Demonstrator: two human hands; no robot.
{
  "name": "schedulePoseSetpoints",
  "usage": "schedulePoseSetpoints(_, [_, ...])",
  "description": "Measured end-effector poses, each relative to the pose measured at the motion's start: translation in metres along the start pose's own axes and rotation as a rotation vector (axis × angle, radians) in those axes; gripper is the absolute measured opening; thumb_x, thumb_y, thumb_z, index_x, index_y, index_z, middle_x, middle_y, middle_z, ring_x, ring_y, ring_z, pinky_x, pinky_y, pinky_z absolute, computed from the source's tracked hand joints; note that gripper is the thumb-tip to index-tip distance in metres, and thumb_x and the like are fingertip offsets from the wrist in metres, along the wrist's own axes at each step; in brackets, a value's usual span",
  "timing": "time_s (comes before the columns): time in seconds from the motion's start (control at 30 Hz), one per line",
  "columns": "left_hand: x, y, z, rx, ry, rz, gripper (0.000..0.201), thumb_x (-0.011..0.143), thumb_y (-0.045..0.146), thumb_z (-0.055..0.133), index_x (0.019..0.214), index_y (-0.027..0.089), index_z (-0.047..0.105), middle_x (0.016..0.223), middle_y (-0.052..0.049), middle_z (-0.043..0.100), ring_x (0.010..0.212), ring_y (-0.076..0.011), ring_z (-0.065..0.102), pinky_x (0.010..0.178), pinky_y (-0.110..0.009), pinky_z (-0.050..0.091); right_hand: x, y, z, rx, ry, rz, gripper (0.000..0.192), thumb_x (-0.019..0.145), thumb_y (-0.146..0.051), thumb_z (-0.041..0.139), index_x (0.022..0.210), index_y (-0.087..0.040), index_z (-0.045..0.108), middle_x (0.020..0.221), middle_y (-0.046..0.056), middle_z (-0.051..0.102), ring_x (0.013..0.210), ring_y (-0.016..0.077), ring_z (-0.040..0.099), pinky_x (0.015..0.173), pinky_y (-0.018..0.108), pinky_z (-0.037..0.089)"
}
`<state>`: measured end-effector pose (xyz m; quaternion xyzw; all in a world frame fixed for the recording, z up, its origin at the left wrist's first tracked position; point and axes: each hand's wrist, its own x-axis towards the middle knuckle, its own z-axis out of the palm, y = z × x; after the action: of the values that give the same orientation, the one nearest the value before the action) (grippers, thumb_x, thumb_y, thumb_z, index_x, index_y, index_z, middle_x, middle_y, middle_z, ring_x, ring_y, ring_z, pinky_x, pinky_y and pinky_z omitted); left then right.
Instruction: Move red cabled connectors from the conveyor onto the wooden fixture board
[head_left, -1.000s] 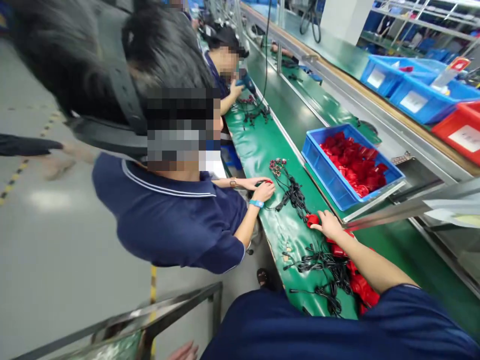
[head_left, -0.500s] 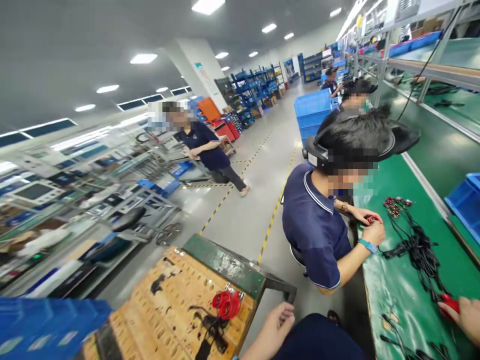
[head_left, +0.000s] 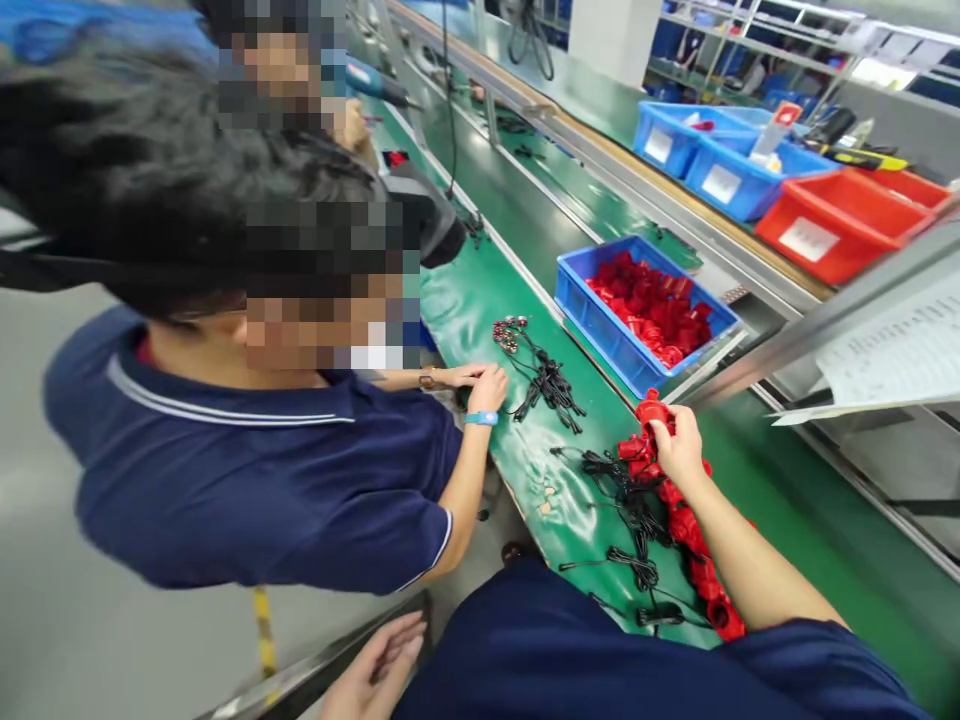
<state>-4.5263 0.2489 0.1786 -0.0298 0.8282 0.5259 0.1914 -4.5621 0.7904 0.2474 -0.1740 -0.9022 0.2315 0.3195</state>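
My right hand [head_left: 679, 448] reaches out over the green bench mat [head_left: 525, 450] and grips a red plastic part [head_left: 651, 410] at the top of a row of red parts [head_left: 694, 545]. Black cables [head_left: 634, 520] lie tangled beside them. My left hand [head_left: 379, 665] hangs low at my side with fingers apart and nothing in it, near a metal frame rail. Dark blue sleeves cover my arms at the shoulder.
A co-worker in a dark blue shirt [head_left: 247, 450] sits close on my left, hands [head_left: 480, 385] at a cable bundle [head_left: 547, 380]. A blue bin [head_left: 581, 310] of red parts sits on the conveyor. More blue bins [head_left: 720, 170] and a red bin [head_left: 847, 225] stand beyond.
The view swung away to the factory aisle and a wooden board, then back to the bench. My right hand has moved further up the row of red parts.
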Motion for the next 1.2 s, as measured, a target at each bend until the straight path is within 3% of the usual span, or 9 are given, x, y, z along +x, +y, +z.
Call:
schedulePoseSetpoints(0.17, [0.02, 0.039, 0.022, 0.087, -0.223, 0.037, 0.069, 0.076, 0.08, 0.063, 0.11, 0.021, 0.074, 0.113, -0.013, 0.079, 0.108, -0.0326, 0.075, 0.099, -0.043, 0.062, 0.0, -0.022, -0.031, 0.208, 0.221, 0.149, 0.045, 0.099, -0.057, 0.048, 0.112, -0.016, 0.06, 0.102, 0.008, 0.066, 0.088, 0.0214, 0.061, 0.082, 0.037, 0.05])
schedulePoseSetpoints(0.37, [0.033, 0.083, 0.056, 0.243, -0.434, 0.203, 0.06, 0.089, 0.064, 0.055, 0.126, 0.018, 0.067, 0.123, -0.016, 0.074, 0.111, -0.0311, 0.072, 0.1, -0.046, 0.06, 0.002, -0.069, -0.067, 0.395, 0.384, 0.129, 0.048, 0.101, -0.061, 0.047, 0.113, -0.016, 0.06, 0.099, 0.006, 0.065, 0.088, 0.0197, 0.061, 0.082, 0.035, 0.047])
schedulePoseSetpoints(0.47, [0.03, 0.114, 0.081, 0.252, -0.468, 0.301, 0.07, 0.088, 0.054, 0.065, 0.148, 0.019, 0.05, 0.15, -0.018, 0.056, 0.136, -0.0319, 0.058, 0.115, -0.052, 0.049, -0.008, -0.11, -0.077, 0.512, 0.281, 0.14, 0.053, 0.1, -0.066, 0.047, 0.116, -0.018, 0.061, 0.102, 0.007, 0.066, 0.09, 0.0211, 0.062, 0.083, 0.036, 0.049])
schedulePoseSetpoints(0.6, [0.018, 0.149, 0.102, 0.162, -0.513, 0.479, 0.133, 0.059, 0.051, 0.096, 0.164, 0.021, 0.021, 0.172, -0.018, 0.02, 0.159, -0.0353, 0.02, 0.131, -0.055, 0.022, -0.03, -0.188, -0.076, 0.665, 0.012, 0.016, 0.053, 0.099, -0.068, 0.048, 0.117, -0.021, 0.064, 0.109, 0.009, 0.066, 0.099, 0.0237, 0.064, 0.09, 0.038, 0.052])
schedulePoseSetpoints(0.73, [0.002, 0.146, 0.088, -0.041, -0.432, 0.647, 0.148, 0.045, 0.053, 0.101, 0.164, 0.021, 0.02, 0.167, -0.022, 0.029, 0.154, -0.042, 0.03, 0.128, -0.06, 0.027, -0.053, -0.285, -0.062, 0.906, -0.291, -0.246, 0.044, 0.101, -0.061, 0.05, 0.121, -0.025, 0.063, 0.116, 0.008, 0.063, 0.106, 0.0218, 0.064, 0.089, 0.032, 0.055])
schedulePoseSetpoints(0.83, [-0.016, 0.121, 0.057, -0.158, -0.299, 0.699, 0.11, 0.056, 0.045, 0.099, 0.15, 0.021, 0.048, 0.141, -0.015, 0.062, 0.131, -0.0359, 0.059, 0.116, -0.049, 0.047, -0.076, -0.368, -0.043, 1.084, -0.507, -0.418, 0.038, 0.102, -0.055, 0.052, 0.125, -0.026, 0.062, 0.12, 0.008, 0.062, 0.109, 0.0212, 0.063, 0.089, 0.03, 0.056])
schedulePoseSetpoints(0.93, [-0.045, 0.083, 0.003, -0.151, -0.091, 0.596, 0.054, 0.075, 0.033, 0.086, 0.124, 0.021, 0.066, 0.109, -0.007, 0.075, 0.1, -0.026, 0.071, 0.095, -0.037, 0.058, -0.109, -0.456, -0.019, 1.193, -0.698, -0.513, 0.03, 0.102, -0.05, 0.053, 0.119, -0.026, 0.063, 0.116, 0.007, 0.064, 0.103, 0.0199, 0.064, 0.086, 0.03, 0.055])
schedulePoseSetpoints(1.07, [-0.12, 0.021, -0.116, -0.083, 0.461, 0.456, 0.031, 0.086, 0.019, 0.067, 0.117, 0.02, 0.069, 0.11, -0.007, 0.075, 0.099, -0.023, 0.07, 0.093, -0.037, 0.057, -0.17, -0.566, 0.03, 1.186, -0.932, -0.464, 0.04, 0.101, -0.059, 0.052, 0.102, -0.02, 0.065, 0.088, 0.003, 0.066, 0.075, 0.0157, 0.06, 0.067, 0.027, 0.05])
schedulePoseSetpoints(1.2, [-0.206, -0.058, -0.255, 0.31, 1.028, 0.261, 0.045, 0.08, 0.003, 0.051, 0.116, 0.02, 0.071, 0.122, -0.01, 0.071, 0.122, -0.0274, 0.06, 0.114, -0.05, 0.043, -0.257, -0.649, 0.109, 1.07, -1.115, -0.384, 0.059, 0.094, -0.076, 0.047, 0.091, -0.018, 0.061, 0.071, -0.001, 0.061, 0.062, 0.0141, 0.053, 0.058, 0.026, 0.042])
